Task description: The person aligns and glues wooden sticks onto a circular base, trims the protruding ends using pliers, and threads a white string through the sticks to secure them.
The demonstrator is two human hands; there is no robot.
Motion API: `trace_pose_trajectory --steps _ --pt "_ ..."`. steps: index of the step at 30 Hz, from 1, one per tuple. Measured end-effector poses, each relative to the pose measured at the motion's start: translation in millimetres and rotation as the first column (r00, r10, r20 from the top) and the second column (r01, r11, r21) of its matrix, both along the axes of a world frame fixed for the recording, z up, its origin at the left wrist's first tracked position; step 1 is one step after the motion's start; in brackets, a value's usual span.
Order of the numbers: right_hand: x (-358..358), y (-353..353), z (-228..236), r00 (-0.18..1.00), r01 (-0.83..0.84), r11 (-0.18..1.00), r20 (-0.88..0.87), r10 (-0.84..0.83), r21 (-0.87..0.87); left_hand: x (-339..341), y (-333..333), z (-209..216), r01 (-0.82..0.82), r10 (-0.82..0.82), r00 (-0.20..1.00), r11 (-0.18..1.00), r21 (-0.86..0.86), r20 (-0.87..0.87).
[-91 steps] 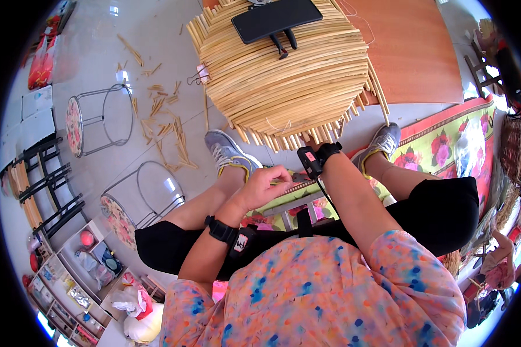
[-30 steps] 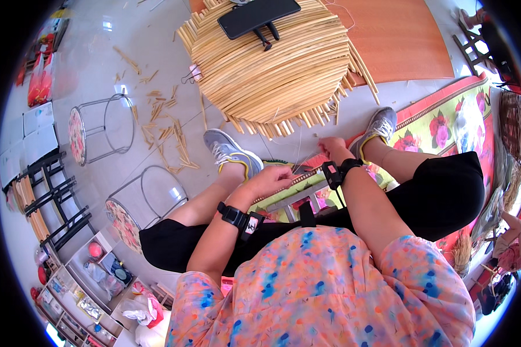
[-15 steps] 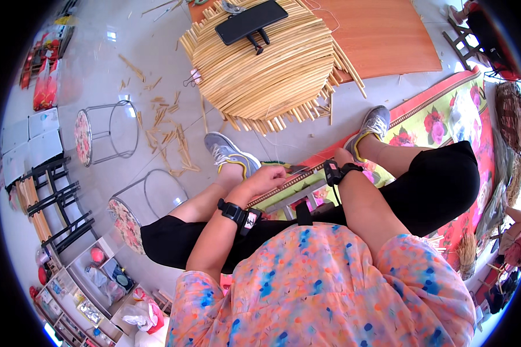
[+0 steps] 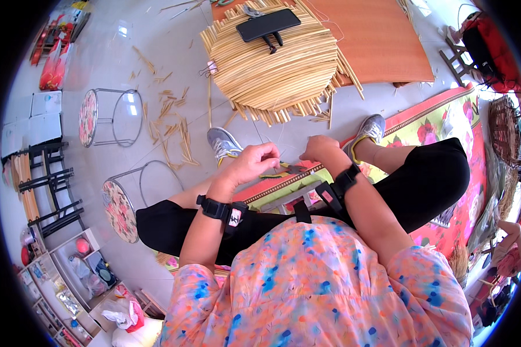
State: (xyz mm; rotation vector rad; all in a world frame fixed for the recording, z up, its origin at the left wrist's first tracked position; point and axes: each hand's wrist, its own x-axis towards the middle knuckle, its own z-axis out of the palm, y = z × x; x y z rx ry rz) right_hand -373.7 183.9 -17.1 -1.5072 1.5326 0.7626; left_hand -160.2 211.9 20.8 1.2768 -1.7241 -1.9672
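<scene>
Person is sitting on the floor, both hands meeting between the knees over the edge of a floral mat (image 4: 446,124). Left hand (image 4: 253,163) is curling its fingers together, pinching the end of a thin dark strip (image 4: 283,170) that is running across to the right hand (image 4: 320,148). Right hand is closing over the strip's other end, fingers pressed together; exactly how it is gripping, cannot tell, since the fingers are facing away. Strip is sitting just above the mat's striped border, between the two grey sneakers (image 4: 223,141). Both wrists are wearing black straps. Ahead of the feet a round woven bamboo piece (image 4: 272,63) is lying on the tiled floor, loose slat ends sticking out at its rim, with a black phone on a stand (image 4: 268,25) resting on top. Scattered bamboo offcuts (image 4: 171,124) are lying to the left, near two wire-frame stools (image 4: 107,115). An orange board (image 4: 376,40) is lying beyond the woven piece.
</scene>
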Motion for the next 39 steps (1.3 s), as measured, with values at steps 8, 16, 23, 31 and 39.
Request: trace_pose_trajectory --steps 8,16,23,31,39 --pt "0 42 61 0.853 0.261 0.673 0.491 0.176 -0.693 7 14 44 -0.035 0.018 0.994 0.987 -0.155 -0.112" --pt "20 9 42 0.954 0.151 0.512 0.261 0.149 -0.846 0 36 57 -0.024 0.003 0.988 0.991 -0.132 -0.156" --pt "25 -24 -7 0.975 -0.02 0.474 0.089 0.206 -0.88 1 32 -10 -0.193 0.208 0.977 0.96 -0.204 0.053" --pt "18 -35 -13 0.964 -0.124 0.479 0.009 0.267 -0.869 -26 19 -76 -0.176 0.34 0.933 0.717 -0.675 0.119" --pt "15 -37 -26 0.959 -0.156 0.466 -0.02 0.283 -0.871 -28 31 -140 -0.772 0.766 0.633 0.636 -0.01 -0.116"
